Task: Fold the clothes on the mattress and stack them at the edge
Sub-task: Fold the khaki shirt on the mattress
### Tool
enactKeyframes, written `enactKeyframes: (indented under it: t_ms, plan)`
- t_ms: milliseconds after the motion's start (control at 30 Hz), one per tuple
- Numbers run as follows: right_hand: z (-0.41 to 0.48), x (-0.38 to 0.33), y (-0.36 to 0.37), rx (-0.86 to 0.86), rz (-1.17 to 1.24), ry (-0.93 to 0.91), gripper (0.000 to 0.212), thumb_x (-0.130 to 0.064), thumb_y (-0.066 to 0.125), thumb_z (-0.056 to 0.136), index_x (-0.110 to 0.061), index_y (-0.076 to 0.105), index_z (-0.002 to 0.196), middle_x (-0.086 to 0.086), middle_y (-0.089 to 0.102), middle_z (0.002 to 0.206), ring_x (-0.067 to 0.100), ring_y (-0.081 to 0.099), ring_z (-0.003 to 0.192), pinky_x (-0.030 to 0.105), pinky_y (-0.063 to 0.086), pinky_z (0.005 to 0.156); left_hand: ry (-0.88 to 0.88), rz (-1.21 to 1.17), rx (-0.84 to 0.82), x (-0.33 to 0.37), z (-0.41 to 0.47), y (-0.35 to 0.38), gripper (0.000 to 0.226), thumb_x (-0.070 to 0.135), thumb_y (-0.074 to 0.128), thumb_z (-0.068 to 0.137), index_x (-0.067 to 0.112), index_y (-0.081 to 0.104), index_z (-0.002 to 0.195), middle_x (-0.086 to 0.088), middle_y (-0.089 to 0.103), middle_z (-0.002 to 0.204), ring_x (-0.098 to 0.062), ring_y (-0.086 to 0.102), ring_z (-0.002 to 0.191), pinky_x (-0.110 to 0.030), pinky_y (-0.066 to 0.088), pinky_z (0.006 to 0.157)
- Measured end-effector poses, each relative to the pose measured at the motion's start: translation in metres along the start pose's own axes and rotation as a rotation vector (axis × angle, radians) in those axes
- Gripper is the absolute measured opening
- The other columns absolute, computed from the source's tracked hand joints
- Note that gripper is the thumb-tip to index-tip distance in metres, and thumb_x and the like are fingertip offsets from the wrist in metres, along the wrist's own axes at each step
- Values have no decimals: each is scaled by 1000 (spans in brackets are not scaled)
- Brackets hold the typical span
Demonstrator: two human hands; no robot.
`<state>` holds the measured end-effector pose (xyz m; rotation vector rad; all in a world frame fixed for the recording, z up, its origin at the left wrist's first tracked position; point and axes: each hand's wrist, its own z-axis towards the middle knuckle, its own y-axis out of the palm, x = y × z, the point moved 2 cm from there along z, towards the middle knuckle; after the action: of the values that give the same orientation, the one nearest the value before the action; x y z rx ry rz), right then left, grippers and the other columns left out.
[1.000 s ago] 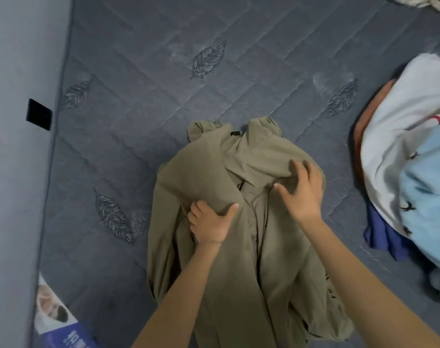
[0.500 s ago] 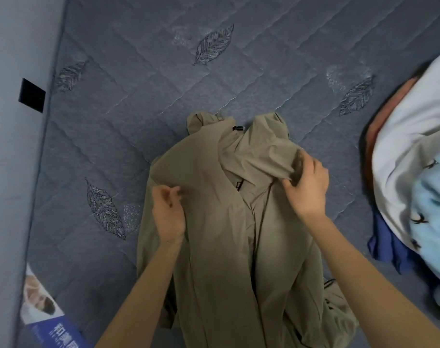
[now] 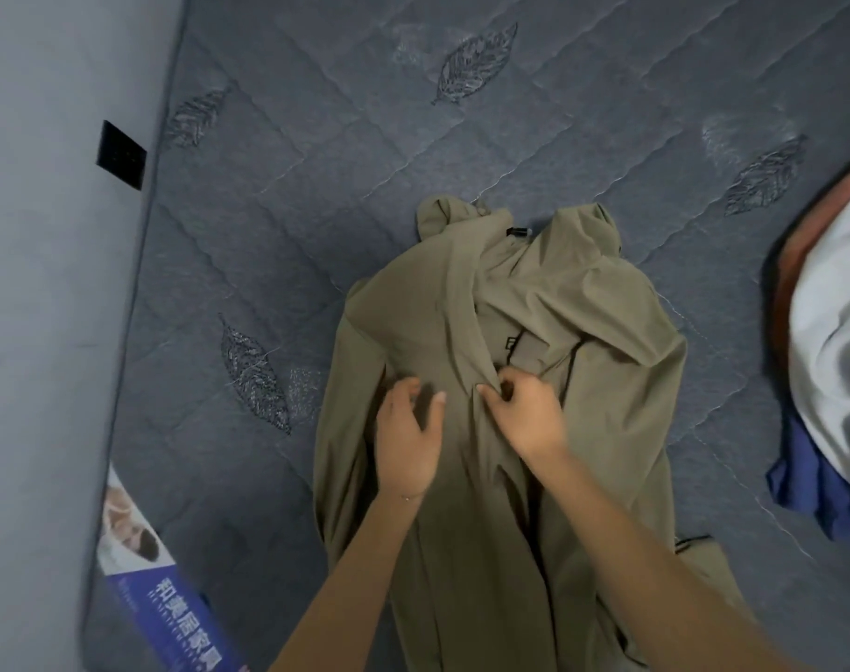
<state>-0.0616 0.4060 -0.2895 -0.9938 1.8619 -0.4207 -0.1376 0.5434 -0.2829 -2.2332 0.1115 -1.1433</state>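
So both our arms reach straight out over the mattress [image 3: 316, 186]. Our right hand [image 3: 520, 409] pinches a front edge of the khaki jacket [image 3: 607, 380] just below the collar. Our left hand [image 3: 408, 438] sits right beside it, fingers loose on the cloth, gripping nothing. Count: one khaki jacket, two hands, one heap of other clothes [image 3: 830, 332] far right. The khaki jacket lies mid-mattress, directly under both hands.

head cam — single view | looks steeply down onto mattress [image 3: 316, 211] | close in — wall [image 3: 49, 283] at left edge
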Motion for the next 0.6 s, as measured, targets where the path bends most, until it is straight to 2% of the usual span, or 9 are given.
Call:
enactKeyframes:
  t_ms: [67,167,233,300,367,433,500,567,600]
  plan:
    - [-4,-20,3,33,52,-62,37,-30,65,88,-12,48,61,2,50,55,25,56,61,35,41,58,-114,-162,-65,0,-13,-6,43,48,61,87,23,49,120,4,57,116,-12,55,107,-34,45,98]
    - [-13,-63,13,-50,196,-177,48,-25,66,89,-15,33,56,-1,35,51,14,37,52,32,32,54,-215,-402,-168,-1,-29,-17,65,63,57,76,24,43,125,3,57,121,-9,56,111,-30,46,98]
    - [-14,-86,25,-128,335,-196,49,-21,66,90,-16,31,56,-1,32,51,9,31,51,28,28,54,-299,-584,-195,-3,-31,-30,64,58,61,75,23,42,125,1,60,119,-7,60,108,-24,50,89]
    - [-14,-101,36,-188,436,-167,51,-19,65,91,-19,28,55,-3,29,52,8,28,52,28,25,54,-319,-731,-208,-9,-26,-44,49,41,66,80,20,47,120,-2,64,114,-9,64,102,-21,52,79]
    - [-14,-109,46,-210,478,-148,51,-18,64,92,-20,29,54,-3,29,53,8,30,54,30,24,56,-340,-754,-198,-18,-23,-56,41,39,66,81,18,53,115,-4,67,110,-13,66,100,-27,54,81]
    - [-13,-104,49,-162,433,-114,48,-18,63,92,-18,32,55,-1,31,54,11,32,56,31,26,59,-325,-586,-40,-28,-18,-69,33,39,60,90,15,57,112,-6,67,108,-20,65,100,-39,53,90]
    - [-12,-91,48,-35,331,-74,39,-19,64,90,-16,40,60,-2,37,56,13,39,59,31,32,62,-224,-245,165,-49,-11,-84,27,32,52,97,13,57,115,-6,64,110,-22,60,104,-45,47,96]
    - [-14,-75,45,61,274,-17,16,-23,69,86,-14,58,80,-3,57,74,15,56,77,32,45,78,-215,113,167,-70,-6,-93,41,35,55,95,10,51,128,-10,54,125,-29,48,117,-45,40,101]
    - [-16,-66,45,85,245,20,22,-29,71,85,-13,62,97,0,63,92,19,59,94,33,45,91,-243,243,116,-79,-6,-94,48,38,58,93,9,49,131,-12,48,131,-32,42,121,-45,38,101]
